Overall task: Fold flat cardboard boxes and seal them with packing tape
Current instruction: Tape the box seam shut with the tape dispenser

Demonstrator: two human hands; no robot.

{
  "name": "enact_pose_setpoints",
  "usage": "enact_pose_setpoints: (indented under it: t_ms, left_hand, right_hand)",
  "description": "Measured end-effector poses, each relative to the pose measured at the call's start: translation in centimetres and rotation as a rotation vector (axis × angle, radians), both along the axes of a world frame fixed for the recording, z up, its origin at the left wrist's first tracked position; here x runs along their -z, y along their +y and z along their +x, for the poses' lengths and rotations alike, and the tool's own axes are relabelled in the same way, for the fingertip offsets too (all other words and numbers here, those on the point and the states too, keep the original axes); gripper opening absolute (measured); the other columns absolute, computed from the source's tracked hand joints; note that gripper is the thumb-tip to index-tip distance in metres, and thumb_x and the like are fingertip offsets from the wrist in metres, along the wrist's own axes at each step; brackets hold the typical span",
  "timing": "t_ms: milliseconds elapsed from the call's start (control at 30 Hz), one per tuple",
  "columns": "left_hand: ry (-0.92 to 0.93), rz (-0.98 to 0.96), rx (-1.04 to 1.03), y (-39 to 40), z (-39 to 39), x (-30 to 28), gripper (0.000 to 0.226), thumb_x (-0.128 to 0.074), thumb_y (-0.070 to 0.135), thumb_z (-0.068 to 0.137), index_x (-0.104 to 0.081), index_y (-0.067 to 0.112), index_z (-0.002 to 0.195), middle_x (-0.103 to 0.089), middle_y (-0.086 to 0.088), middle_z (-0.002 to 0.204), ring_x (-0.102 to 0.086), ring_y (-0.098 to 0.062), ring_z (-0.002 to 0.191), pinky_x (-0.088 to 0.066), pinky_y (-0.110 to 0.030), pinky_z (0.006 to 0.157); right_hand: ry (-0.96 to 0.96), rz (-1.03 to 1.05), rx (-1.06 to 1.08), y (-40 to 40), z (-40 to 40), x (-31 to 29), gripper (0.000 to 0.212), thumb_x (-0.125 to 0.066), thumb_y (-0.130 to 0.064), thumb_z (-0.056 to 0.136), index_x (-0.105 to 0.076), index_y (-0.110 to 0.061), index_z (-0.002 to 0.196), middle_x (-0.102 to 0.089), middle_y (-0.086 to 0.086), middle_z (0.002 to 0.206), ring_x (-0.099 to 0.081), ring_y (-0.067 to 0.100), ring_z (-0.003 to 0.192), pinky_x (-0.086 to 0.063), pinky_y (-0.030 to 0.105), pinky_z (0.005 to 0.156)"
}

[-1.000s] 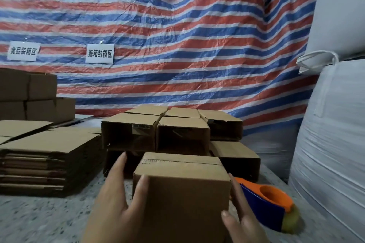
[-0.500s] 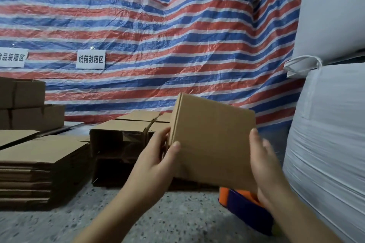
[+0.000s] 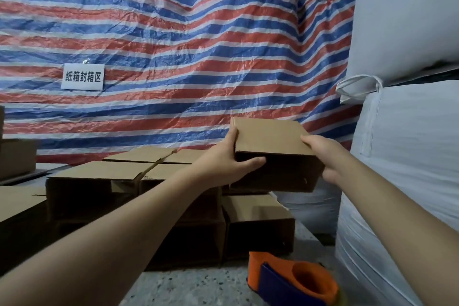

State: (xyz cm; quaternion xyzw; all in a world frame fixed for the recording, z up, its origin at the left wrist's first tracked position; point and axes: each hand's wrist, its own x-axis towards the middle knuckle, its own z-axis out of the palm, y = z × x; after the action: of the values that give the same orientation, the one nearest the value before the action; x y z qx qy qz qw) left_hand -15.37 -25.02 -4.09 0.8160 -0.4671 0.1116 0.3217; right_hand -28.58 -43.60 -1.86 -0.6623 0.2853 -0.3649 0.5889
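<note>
I hold a folded brown cardboard box (image 3: 273,141) out at arm's length, over the right end of the stack of finished boxes (image 3: 258,216). My left hand (image 3: 223,161) grips its left edge, thumb on the front face and fingers behind. My right hand (image 3: 323,156) grips its right side, fingers curled over the top and palm under the corner. The box's dark front face is turned toward me. An orange and blue tape dispenser (image 3: 293,278) lies on the speckled table (image 3: 188,285) near my right forearm.
More folded boxes (image 3: 99,179) stand in two layers at the middle. Flat cardboard (image 3: 15,199) is stacked at the left, with other boxes (image 3: 15,159) behind. Large white sacks (image 3: 407,156) wall off the right. A striped tarp (image 3: 173,57) with a white sign (image 3: 82,76) hangs behind.
The box has gone from the table in front of me up and away to the right, now level over the stack. Both arms have stretched out with it.
</note>
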Motion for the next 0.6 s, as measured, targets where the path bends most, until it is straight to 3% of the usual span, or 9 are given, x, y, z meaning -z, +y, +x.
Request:
enact_pose_setpoints:
  t_ms: [67,133,233,333,433,500,600]
  left_hand:
    - [-0.194,0.130,-0.075,-1.5,1.2,0.1,0.075,-0.044,0.065,0.092,-0.013,0.032,0.152,-0.046,-0.006,0.147,-0.050,-0.025,0.123,-0.039,-0.029,0.082]
    - [-0.347,0.206,-0.127,-2.7,2.0,0.7,0.058,-0.034,0.054,0.100,-0.022,0.026,0.149,-0.045,-0.011,0.147,-0.043,-0.030,0.131,-0.034,-0.040,0.101]
    - [-0.440,0.274,-0.173,-4.2,3.1,1.9,0.053,-0.029,0.052,0.101,-0.033,0.021,0.143,-0.048,-0.014,0.145,-0.033,-0.032,0.140,-0.025,-0.044,0.113]
    - [-0.563,0.332,-0.244,-5.0,3.9,2.7,0.048,-0.030,0.053,0.101,-0.047,0.022,0.133,-0.059,-0.009,0.130,-0.041,-0.033,0.131,-0.029,-0.044,0.108]
    - [-0.638,0.300,-0.264,-5.6,4.3,3.1,0.040,-0.032,0.048,0.103,-0.057,0.023,0.122,-0.063,-0.005,0.118,-0.051,-0.028,0.117,-0.035,-0.040,0.097]
    - [-0.689,0.321,-0.300,-6.0,4.6,3.8,0.033,-0.037,0.040,0.103,-0.060,0.023,0.118,-0.065,-0.004,0.115,-0.054,-0.027,0.112,-0.035,-0.037,0.092]
    - [-0.703,0.404,-0.370,-6.4,5.3,5.0,0.022,-0.047,0.026,0.098,-0.062,0.021,0.113,-0.066,-0.004,0.112,-0.054,-0.026,0.109,-0.032,-0.035,0.085]
  right_hand:
    - [0.057,0.003,-0.004,-1.5,1.0,-0.2,0.028,-0.062,-0.033,0.097,-0.058,-0.012,0.116,-0.067,0.013,0.104,-0.066,0.027,0.090,-0.047,0.034,0.060]
    - [0.109,0.004,-0.010,-2.8,2.1,0.0,0.030,-0.061,-0.032,0.098,-0.057,-0.010,0.119,-0.068,0.015,0.104,-0.066,0.028,0.089,-0.048,0.035,0.060]
    - [0.146,0.033,-0.038,-4.2,3.5,1.2,0.031,-0.061,-0.031,0.098,-0.058,-0.009,0.120,-0.068,0.016,0.106,-0.067,0.029,0.092,-0.053,0.038,0.068]
    - [0.140,0.083,-0.096,-5.3,4.4,2.7,0.029,-0.062,-0.030,0.097,-0.061,-0.010,0.119,-0.070,0.014,0.106,-0.069,0.029,0.097,-0.054,0.041,0.093]
    - [0.109,0.158,-0.150,-6.0,5.1,4.3,0.025,-0.063,-0.026,0.097,-0.065,-0.010,0.117,-0.073,0.013,0.108,-0.071,0.028,0.101,-0.053,0.041,0.098]
    - [0.095,0.193,-0.185,-5.9,5.8,5.4,0.020,-0.062,-0.024,0.097,-0.070,-0.009,0.108,-0.076,0.011,0.099,-0.072,0.025,0.095,-0.056,0.037,0.092]
    - [0.068,0.206,-0.237,-5.7,6.7,7.3,0.023,-0.059,-0.023,0.098,-0.073,-0.010,0.084,-0.070,0.005,0.069,-0.067,0.019,0.070,-0.053,0.030,0.066]
